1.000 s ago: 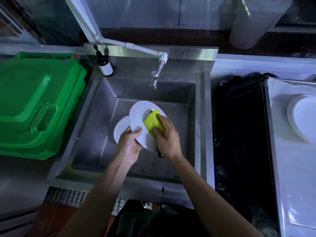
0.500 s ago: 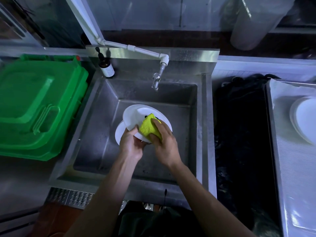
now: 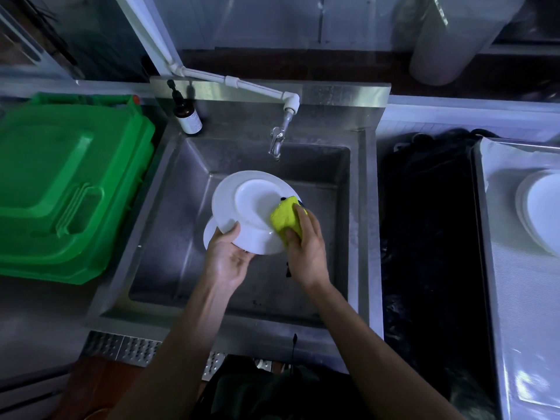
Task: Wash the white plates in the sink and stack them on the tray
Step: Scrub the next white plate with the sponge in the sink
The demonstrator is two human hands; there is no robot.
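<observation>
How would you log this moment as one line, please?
left hand holds plate | right hand scrubs with sponge | over sink

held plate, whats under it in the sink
A second white plate peeks out below the held plate, at its lower-left edge by the left hand. Most of it is covered, so whether more plates lie beneath cannot be seen.

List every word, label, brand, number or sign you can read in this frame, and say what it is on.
No text can be read anywhere in this frame.
Pump bottle at the back left corner of the sink: pale label, any print too small and blurred to read.
Green bin lid, held plate, yellow sponge, tap: no lettering visible.
</observation>
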